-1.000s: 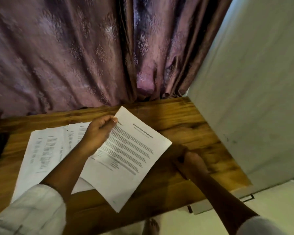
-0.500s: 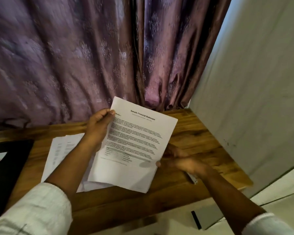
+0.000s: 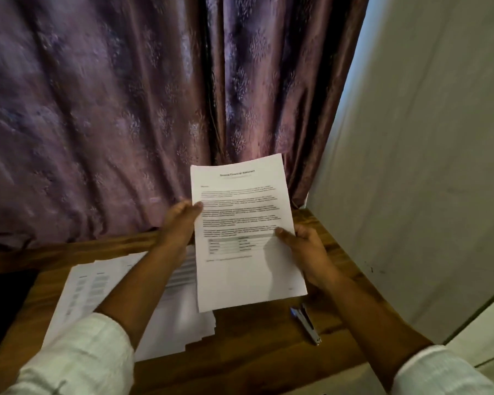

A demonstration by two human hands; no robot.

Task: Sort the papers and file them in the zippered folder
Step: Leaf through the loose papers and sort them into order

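Fingers (image 3: 183, 208) of the left hand (image 3: 180, 223): thumb pressed on the printed face of a sheet (image 3: 246, 269) at its left long edge, the rest curled behind it, pinching. Fingers of the right hand (image 3: 305, 252): thumb (image 3: 281, 232) laid on the printed face by the right long edge, the others hidden behind the paper, pinching likewise.

Sheet: white, one page or more, cannot tell. Held between both hands, lifted off the counter (image 3: 257, 343), over its far right part. Long axis runs almost straight away from the person; the title edge is the far end, toward the curtain (image 3: 111, 109); the blank foot is the near end. Printed face is turned to the camera: a heading, blocks of text, and a small table near the right thumb.

Pile (image 3: 103, 292): white printed papers lying flat on the counter, left of the sheet and under the left forearm, fanned so that several stepped edges show at the near right corner. Long axes lean away and to the right. Print is blurred.

Tool (image 3: 307, 326): small, silver and blue, flat on the counter just near of the sheet's right corner; kind cannot be told.

Dark slab (image 3: 3, 306): at the counter's left edge, beside the pile; identity unclear.

Sleeves: white, one on each forearm.

Wall (image 3: 425, 181): pale, right of the counter.
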